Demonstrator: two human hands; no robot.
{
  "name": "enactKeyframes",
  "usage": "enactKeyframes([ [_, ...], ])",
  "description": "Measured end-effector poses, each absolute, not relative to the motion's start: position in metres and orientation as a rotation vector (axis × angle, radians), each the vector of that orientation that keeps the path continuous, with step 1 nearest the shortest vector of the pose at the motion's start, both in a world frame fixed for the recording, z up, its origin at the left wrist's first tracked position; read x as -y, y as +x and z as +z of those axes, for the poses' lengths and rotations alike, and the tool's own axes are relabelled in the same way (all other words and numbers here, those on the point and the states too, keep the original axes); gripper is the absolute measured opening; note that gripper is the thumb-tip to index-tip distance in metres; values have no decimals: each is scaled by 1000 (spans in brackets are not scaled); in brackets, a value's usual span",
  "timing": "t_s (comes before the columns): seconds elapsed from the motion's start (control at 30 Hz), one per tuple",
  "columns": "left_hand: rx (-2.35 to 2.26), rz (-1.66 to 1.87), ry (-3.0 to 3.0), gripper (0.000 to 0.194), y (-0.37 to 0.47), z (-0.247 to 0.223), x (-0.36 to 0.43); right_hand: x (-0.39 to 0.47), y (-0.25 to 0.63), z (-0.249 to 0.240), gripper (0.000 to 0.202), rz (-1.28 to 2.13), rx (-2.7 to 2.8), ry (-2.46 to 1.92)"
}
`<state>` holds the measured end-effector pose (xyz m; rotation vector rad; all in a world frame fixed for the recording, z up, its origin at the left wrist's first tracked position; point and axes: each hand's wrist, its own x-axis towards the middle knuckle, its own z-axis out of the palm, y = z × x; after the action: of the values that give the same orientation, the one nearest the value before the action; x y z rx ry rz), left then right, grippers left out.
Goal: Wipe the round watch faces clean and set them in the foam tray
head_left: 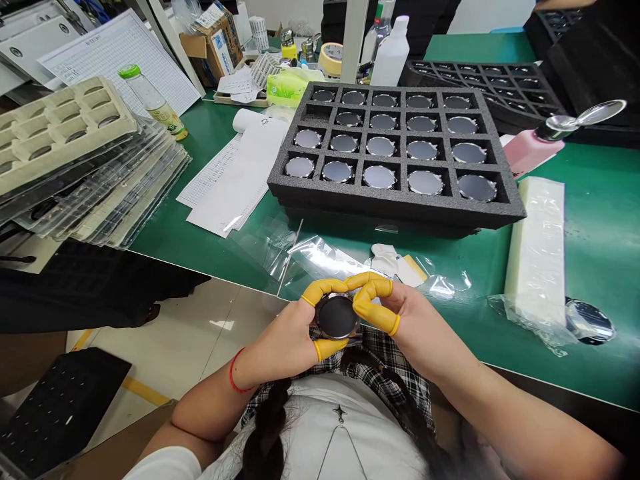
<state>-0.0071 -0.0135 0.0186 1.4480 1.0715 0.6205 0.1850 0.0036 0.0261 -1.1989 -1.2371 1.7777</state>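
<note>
A round watch case [338, 316] with a dark, flat face and a metal rim is held above my lap, just off the table's near edge. My left hand [285, 337] grips it from the left, with yellow finger cots on the fingers and thumb around its rim. From the right, my right hand [420, 327] pinches the upper right rim, its fingers also in yellow cots and bent together. Beyond both hands, a black foam tray [400, 208] holds rows of similar round watch cases [379, 177]. The underside of the held case is hidden.
Clear film [325, 257] and small paper scraps lie beside my hands on the green table [595, 220]. A white wrapped block [537, 240] and a pink pump bottle [535, 147] stand right. Stacked plastic trays [110, 193], papers [235, 180] and a drink bottle [153, 100] are left.
</note>
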Motion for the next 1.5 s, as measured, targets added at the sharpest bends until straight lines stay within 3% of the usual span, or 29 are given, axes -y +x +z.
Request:
enactKeyframes([
  [1.5,-1085,610,1462,54,-8,16,14,-5,181,23,17,1725,1278,-1177],
])
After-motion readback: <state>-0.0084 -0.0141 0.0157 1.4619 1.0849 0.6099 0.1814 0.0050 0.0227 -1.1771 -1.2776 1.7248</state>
